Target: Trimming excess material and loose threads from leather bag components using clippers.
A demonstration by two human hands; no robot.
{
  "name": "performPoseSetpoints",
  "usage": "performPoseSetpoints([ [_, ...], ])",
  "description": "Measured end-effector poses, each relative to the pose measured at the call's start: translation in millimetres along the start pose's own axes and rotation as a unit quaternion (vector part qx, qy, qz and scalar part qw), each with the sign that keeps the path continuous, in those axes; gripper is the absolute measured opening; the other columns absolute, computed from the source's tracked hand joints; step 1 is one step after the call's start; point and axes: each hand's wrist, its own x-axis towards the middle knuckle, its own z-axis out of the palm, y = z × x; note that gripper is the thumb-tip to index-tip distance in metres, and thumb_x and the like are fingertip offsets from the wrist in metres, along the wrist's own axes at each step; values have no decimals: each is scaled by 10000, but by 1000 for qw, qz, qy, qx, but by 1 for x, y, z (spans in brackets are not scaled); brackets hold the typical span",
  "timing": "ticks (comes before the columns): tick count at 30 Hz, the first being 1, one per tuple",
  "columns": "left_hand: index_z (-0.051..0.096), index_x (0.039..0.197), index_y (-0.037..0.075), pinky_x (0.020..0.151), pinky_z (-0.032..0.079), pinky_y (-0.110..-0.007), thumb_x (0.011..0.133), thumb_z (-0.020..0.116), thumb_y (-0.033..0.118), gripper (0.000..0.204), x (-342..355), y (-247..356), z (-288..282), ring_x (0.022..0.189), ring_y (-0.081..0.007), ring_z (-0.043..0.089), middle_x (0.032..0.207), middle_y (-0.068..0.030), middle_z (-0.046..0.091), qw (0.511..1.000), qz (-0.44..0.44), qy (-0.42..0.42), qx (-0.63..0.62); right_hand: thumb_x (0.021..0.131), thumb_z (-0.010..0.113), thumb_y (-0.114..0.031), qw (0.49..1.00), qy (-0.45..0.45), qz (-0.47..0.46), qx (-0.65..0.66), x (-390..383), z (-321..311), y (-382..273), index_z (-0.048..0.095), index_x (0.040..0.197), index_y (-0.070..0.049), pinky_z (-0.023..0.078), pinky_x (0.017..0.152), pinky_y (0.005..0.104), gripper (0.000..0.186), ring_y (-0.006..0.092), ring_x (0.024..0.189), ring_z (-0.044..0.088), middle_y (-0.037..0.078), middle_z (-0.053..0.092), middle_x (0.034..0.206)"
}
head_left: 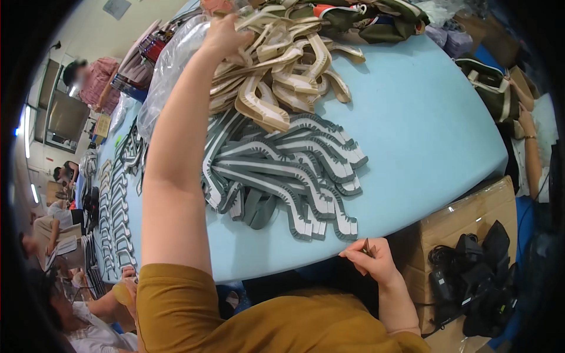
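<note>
My left arm stretches to the far side of the table, where my left hand (226,38) is at the edge of a heap of beige curved fabric strips (276,76). Its thumb and fingers look spread apart over the strips. Closer to me, a fan of dark green-grey curved strips (265,165) with white bands and notched edges lies in overlapping layers. At the table's near edge, my right hand (374,259) is closed around small dark snips (369,247), their pointed tips showing above the fingers. The rest of the snips is hidden in the palm.
The light blue table (424,135) curves away to the right. Green shoe uppers (371,20) lie at its far end. A cardboard box (465,206) with black cables and devices (471,276) stands at right. Clear plastic (173,70) lies left of my arm; other people work nearby.
</note>
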Motion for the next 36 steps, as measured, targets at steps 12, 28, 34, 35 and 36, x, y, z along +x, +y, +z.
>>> performPoseSetpoints([
  [12,622,905,40,682,488,-341,728,639,52,179,-241,46,-128,811,-273,590,890,-101,599,962,190,19,-196,832,583,-108,994,90,-52,-21,-3,8,3,630,817,22,275,364,186,139,43,372,382,-13,474,486],
  [28,515,1180,46,874,413,-387,708,682,282,553,-320,-8,-130,1014,-313,494,1074,-139,526,964,-163,-40,-208,846,582,-82,955,69,-51,-284,-2,93,9,608,845,20,356,547,177,106,20,600,417,-45,517,637],
  [34,491,1216,59,879,412,-381,716,663,384,620,-298,5,-109,1039,-301,500,1087,-154,519,964,-186,18,-188,847,573,-93,919,70,-124,-368,8,106,10,604,831,8,296,462,181,106,15,506,359,-51,445,566],
  [35,501,1197,57,879,409,-389,724,651,385,596,-291,8,-103,1022,-312,507,1057,-147,536,971,-189,-21,-147,839,583,-93,899,65,-160,-402,10,113,6,602,817,12,298,482,186,108,18,529,348,-53,435,570],
  [36,512,1178,54,880,405,-397,731,639,387,572,-284,9,-97,1005,-324,514,1027,-139,554,974,-190,-59,-107,824,600,-95,898,77,-148,-406,12,119,2,594,797,18,296,514,193,116,29,571,328,-55,417,578],
])
